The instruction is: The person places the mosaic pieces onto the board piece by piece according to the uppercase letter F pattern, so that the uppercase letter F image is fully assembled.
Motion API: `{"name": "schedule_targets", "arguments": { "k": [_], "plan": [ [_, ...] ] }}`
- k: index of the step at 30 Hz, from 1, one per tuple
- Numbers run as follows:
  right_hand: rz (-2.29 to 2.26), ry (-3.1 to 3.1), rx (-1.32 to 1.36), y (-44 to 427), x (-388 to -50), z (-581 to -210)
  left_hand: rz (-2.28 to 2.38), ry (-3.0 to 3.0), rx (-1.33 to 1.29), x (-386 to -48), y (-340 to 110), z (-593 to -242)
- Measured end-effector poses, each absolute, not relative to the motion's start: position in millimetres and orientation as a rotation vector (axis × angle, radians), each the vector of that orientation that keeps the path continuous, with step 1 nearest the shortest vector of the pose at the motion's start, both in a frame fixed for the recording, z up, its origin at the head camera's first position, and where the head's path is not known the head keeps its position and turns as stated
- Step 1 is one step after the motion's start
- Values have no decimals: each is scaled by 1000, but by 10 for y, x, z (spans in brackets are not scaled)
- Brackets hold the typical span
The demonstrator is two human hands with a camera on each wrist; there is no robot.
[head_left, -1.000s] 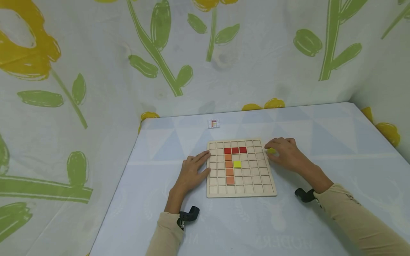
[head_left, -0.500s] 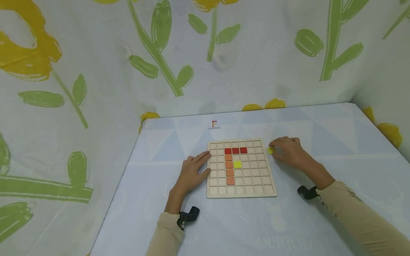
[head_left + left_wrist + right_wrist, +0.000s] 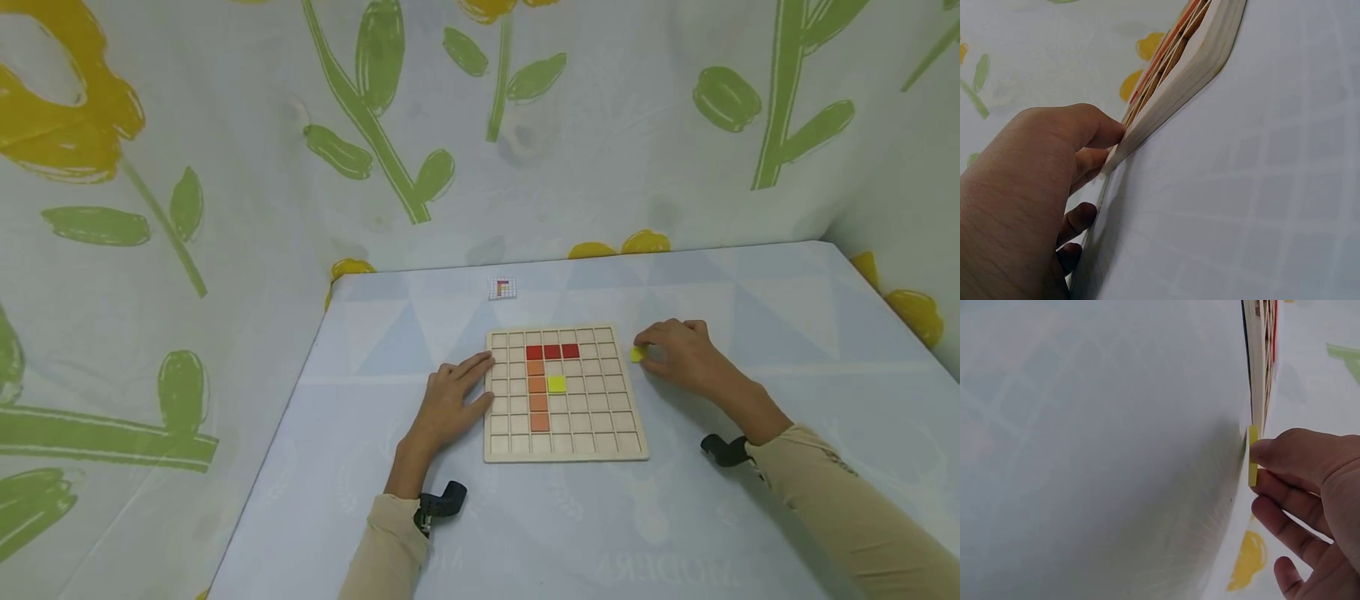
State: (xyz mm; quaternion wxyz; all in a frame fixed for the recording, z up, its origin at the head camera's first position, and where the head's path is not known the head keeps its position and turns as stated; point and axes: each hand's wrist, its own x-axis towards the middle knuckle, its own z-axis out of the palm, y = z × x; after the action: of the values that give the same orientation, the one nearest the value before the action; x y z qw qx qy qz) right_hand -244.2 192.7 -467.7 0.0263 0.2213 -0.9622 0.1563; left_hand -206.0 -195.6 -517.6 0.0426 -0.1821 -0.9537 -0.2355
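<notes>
A wooden grid board (image 3: 592,421) lies flat on the table. In its cells sit three red tiles (image 3: 552,352), a column of several orange tiles (image 3: 537,384) and one yellow tile (image 3: 556,384). My left hand (image 3: 446,406) touches the board's left edge, fingers extended; the left wrist view shows the thumb (image 3: 1107,130) against the side of the board. Just off the board's right edge, my right hand (image 3: 684,357) pinches another yellow tile (image 3: 1253,456) between thumb and fingers. That tile is seen edge-on in the right wrist view, close to the tabletop.
A small card (image 3: 502,288) printed with a coloured grid pattern lies behind the board. The table (image 3: 360,467) has a pale blue and white cover. Flower-patterned cloth (image 3: 600,167) hangs behind it and at both sides.
My right hand has shifted slightly to the right, away from the board's edge, with the yellow tile at its fingertips. The left hand and the tiles on the board stay put.
</notes>
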Motion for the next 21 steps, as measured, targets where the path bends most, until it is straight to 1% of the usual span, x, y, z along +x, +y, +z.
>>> {"name": "schedule_targets", "arguments": {
  "k": [8, 21],
  "plan": [
    [540, -2966, 691, 1940, -2400, -4664, -735, -2902, -555, -2052, -1954, -5183],
    [573, -2910, 707, 1798, -2300, -4606, -742, -2909, -547, -2057, -1945, -5169]
  ]
}}
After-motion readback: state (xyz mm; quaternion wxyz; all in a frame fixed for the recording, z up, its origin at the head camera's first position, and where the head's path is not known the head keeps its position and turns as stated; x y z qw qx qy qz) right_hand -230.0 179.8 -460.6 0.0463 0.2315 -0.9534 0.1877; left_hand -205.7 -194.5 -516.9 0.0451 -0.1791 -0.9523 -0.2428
